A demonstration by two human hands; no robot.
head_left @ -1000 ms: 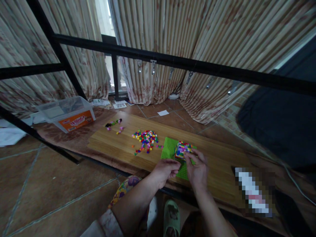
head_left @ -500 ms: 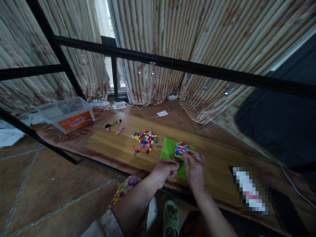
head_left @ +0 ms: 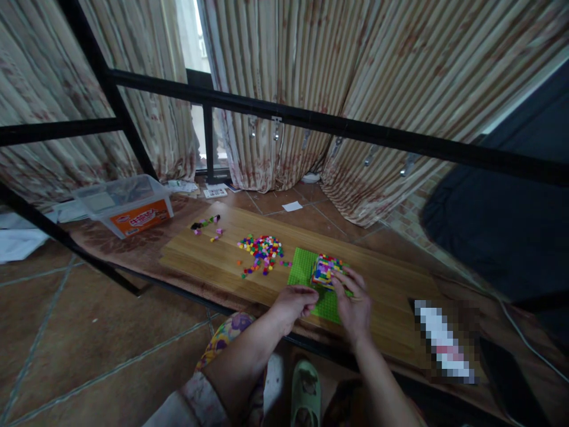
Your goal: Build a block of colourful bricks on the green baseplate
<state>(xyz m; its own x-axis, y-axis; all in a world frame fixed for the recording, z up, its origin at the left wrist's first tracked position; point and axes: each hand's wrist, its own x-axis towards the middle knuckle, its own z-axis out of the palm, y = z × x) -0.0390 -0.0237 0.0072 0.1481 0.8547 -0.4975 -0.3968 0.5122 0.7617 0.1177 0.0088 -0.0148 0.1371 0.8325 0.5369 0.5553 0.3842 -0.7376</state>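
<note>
Box (head_left: 143,219) left of bricks (head_left: 265,246), contents unclear

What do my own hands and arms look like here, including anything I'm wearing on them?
Your left hand and right hand are ungloved, and both forearms are uncovered. A pale, faintly patterned sleeve shows around your left elbow. I see no watch; rings would be too small to tell.

Lime-green board (head_left: 301,270) and multicoloured bricks (head_left: 323,271) at lower centre, tan bench (head_left: 195,252), orange label (head_left: 141,220) at left, red-blotched beige curtains (head_left: 284,47) up top.
</note>
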